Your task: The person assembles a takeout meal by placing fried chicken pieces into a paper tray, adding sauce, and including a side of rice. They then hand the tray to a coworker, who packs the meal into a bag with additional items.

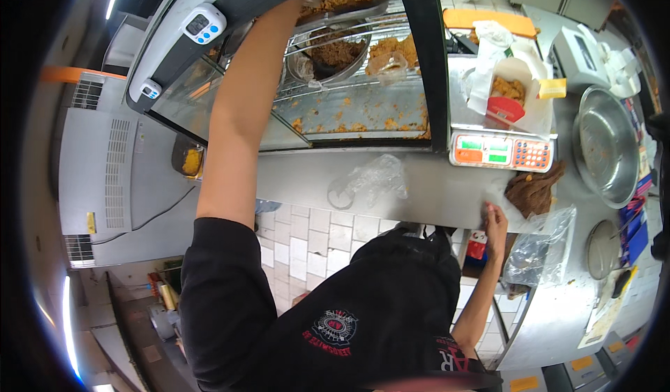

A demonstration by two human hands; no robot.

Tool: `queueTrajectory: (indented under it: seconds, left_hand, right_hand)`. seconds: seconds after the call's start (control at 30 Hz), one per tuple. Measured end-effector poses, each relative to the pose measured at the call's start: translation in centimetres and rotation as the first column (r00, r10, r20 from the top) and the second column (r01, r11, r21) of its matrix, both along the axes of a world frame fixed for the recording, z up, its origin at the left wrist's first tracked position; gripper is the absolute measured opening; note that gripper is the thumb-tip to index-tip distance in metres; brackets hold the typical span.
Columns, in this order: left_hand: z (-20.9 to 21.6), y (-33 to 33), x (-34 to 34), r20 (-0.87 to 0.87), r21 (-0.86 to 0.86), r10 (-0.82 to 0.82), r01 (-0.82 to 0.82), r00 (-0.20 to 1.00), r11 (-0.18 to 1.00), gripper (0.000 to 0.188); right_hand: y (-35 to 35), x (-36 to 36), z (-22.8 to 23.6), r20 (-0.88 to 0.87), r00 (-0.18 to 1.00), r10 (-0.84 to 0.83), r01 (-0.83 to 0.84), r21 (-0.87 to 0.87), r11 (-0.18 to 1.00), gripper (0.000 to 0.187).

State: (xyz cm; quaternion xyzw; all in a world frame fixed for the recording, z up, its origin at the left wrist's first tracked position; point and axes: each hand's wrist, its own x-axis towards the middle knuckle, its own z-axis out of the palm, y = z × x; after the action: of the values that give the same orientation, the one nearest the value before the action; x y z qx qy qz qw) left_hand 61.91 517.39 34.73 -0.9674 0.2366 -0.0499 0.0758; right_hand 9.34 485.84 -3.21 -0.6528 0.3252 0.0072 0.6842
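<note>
Through the head camera, I see the bare left forearm [241,106], its black sleeve low on the left, rising into a glass-sided, black-framed display cabinet [438,64] at the upper centre. The left hand itself is hidden up there, so I cannot tell whether its grip is wide, narrow or closed on anything. Nearest its wrist, at the top of the frame, is a dark, see-through tray of crumbly orange-brown food [342,13]; just below that, a round, shiny metal bowl of darker brown food [345,76] sits on the wire rack, beside a loose orange heap [398,48]. At right of centre I have the right hand [495,223] at the edge of the grey metal counter [440,189], fingers loosely bent and close together; I cannot tell if they pinch anything. Just beside it, up and to the right, lies a crumpled brown cloth [534,188], with a clear plastic bag [541,249] below. Above the cloth stands a white-and-orange digital scale [501,152], and toward the right rim is a wide, shiny metal basin [606,144].
</note>
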Motion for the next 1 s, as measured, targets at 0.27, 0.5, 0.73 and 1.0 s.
queueTrajectory:
  seconds: [0.27,0.5,0.73,1.0]
  left_hand:
    - [-0.2,-0.8,0.0,-0.009,-0.108,-0.083,0.081,0.997,0.991,0.044]
    - [0.3,2.0,-0.5,0.026,-0.205,-0.128,0.131,0.991,0.970,0.043]
    - [0.1,-0.1,-1.1,-0.008,-0.240,-0.180,0.173,0.984,0.955,0.042]
    - [-0.9,-4.2,-1.2,-0.024,-0.250,-0.204,0.192,0.979,0.949,0.041]
  right_hand:
    - [1.0,-2.8,0.2,-0.106,0.987,-0.123,0.132,0.081,0.988,0.039]
    - [0.9,-2.1,-0.1,-0.055,0.992,-0.111,0.112,0.026,0.993,0.037]
    - [-0.9,1.1,0.1,0.037,0.998,-0.052,0.053,-0.014,0.999,0.034]
    - [-1.1,2.3,0.2,0.044,0.998,-0.034,0.035,-0.016,0.999,0.031]
